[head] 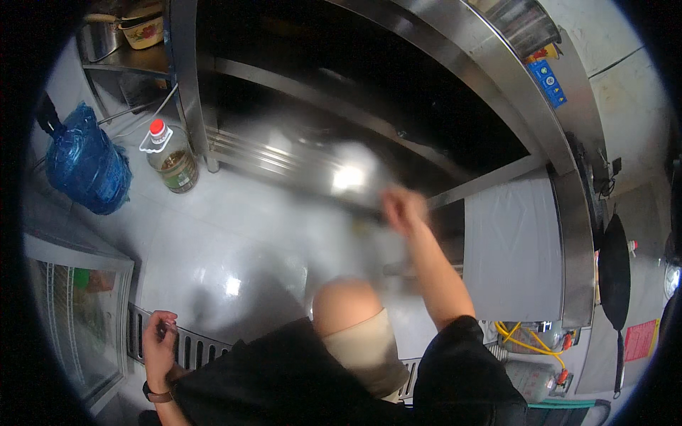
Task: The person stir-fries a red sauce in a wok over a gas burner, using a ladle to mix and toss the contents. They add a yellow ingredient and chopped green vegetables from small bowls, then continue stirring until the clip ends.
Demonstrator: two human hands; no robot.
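My left hand [161, 341] hangs at the lower left with its fingers loosely curled, over a slotted floor drain grate [198, 351], and nothing shows in it. A brown-strapped band is on that wrist. My right hand [406, 211] reaches forward near the lower bars of a stainless steel kitchen frame [250, 152], its fingers bent and blurred. Beside its fingertips lies a bright, blurred metallic surface [349, 175]; whether I hold it cannot be told. My bare knee [345, 303] shows below, between my arms.
At the left stand a red-capped oil jug [180, 170], a blue plastic-wrapped bottle [90, 165] and a glass-door fridge [85, 319]. A shelf [133, 61] holds pots. To the right are a white panel [511, 250], a black wok [614, 271] and gas cylinders [527, 381] with yellow hoses.
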